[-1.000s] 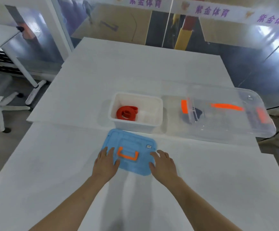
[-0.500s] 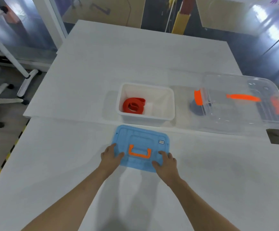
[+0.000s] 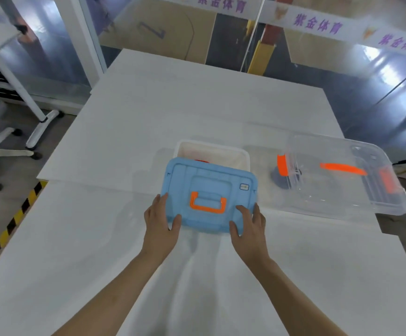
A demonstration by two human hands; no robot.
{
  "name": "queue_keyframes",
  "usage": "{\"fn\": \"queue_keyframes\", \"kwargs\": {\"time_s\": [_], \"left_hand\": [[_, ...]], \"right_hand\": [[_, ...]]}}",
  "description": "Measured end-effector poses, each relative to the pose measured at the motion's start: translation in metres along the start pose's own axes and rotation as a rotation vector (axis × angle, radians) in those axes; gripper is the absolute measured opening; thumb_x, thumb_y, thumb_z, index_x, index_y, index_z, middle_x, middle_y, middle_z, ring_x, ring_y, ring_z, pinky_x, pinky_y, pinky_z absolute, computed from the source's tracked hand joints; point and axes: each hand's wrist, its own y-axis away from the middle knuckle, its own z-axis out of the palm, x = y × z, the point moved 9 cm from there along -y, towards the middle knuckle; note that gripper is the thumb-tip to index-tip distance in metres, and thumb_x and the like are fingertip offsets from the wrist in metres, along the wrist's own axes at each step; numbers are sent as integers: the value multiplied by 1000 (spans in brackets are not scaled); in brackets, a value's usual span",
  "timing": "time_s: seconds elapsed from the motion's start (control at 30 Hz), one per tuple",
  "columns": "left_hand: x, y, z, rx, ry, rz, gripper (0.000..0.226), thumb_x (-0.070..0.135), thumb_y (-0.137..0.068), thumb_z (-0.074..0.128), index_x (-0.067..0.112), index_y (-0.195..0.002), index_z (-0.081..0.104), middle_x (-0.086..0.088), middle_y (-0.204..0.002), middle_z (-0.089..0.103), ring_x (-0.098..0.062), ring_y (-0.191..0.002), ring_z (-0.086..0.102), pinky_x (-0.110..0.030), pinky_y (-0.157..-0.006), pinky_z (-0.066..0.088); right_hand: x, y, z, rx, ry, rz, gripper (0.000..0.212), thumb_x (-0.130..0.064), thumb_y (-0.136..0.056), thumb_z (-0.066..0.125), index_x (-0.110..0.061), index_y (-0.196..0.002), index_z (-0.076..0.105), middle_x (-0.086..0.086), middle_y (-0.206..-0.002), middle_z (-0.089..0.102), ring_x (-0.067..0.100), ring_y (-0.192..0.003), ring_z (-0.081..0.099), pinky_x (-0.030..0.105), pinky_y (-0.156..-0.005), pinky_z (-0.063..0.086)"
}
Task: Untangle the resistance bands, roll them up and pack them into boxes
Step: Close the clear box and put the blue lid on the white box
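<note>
Blue lid (image 3: 207, 187) is gripped at its near corners by the left hand (image 3: 159, 223) and right hand (image 3: 249, 226), thumbs laid on top. It is held over the white box (image 3: 221, 156), inside which a sliver of red resistance band (image 3: 201, 161) is seen. Clear box (image 3: 342, 190) is set to the right.

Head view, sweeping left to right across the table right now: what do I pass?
In order: left hand → blue lid, gripped at both near corners → right hand → clear box. The white box lies behind the lid and overlaps it, so it is left out of the order.
</note>
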Motion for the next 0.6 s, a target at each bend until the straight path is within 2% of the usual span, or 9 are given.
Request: {"fn": "queue_keyframes", "kwargs": {"time_s": [0.13, 0.23, 0.37, 0.53, 0.6], "left_hand": [[27, -67, -8, 10, -84, 33, 69, 26, -101, 63, 11, -159, 29, -7, -162, 37, -36, -144, 31, -40, -118, 29], [40, -115, -6, -21, -142, 5, 73, 31, -99, 65, 8, -158, 29, -10, -160, 40, -37, -145, 35, -39, -118, 25], [34, -150, 8, -118, -229, -76, 80, 37, -98, 66, 6, -159, 25, -15, -159, 39, -37, -147, 33, -41, -119, 23], [28, -151, 27, -208, -307, -105, 63, 35, -98, 65, 6, -147, 38, -14, -151, 39, -39, -138, 33, -45, -107, 37], [25, -148, 30, -203, -329, -95, 61, 33, -98, 65, 6, -145, 37, -13, -152, 37, -39, -137, 34, -47, -104, 40]], "right_hand": [[-18, -58, -17, -17, 47, 12, 54, -27, -100, 64, -23, -152, 46, 24, -157, 33, 46, -138, 36, 52, -116, 37], [-24, -100, -23, -40, 60, 57, 54, -29, -101, 62, -22, -153, 48, 25, -150, 41, 47, -134, 39, 47, -116, 35], [-21, -135, -16, -102, 116, 75, 53, -33, -102, 57, -23, -154, 48, 25, -149, 43, 46, -134, 40, 49, -117, 35], [-11, -144, -11, -119, 155, 79, 53, -38, -103, 54, -26, -154, 47, 19, -150, 42, 41, -132, 40, 49, -116, 39], [-6, -141, -8, -125, 144, 79, 53, -40, -104, 52, -27, -155, 45, 16, -152, 39, 39, -131, 40, 50, -116, 40]]}}
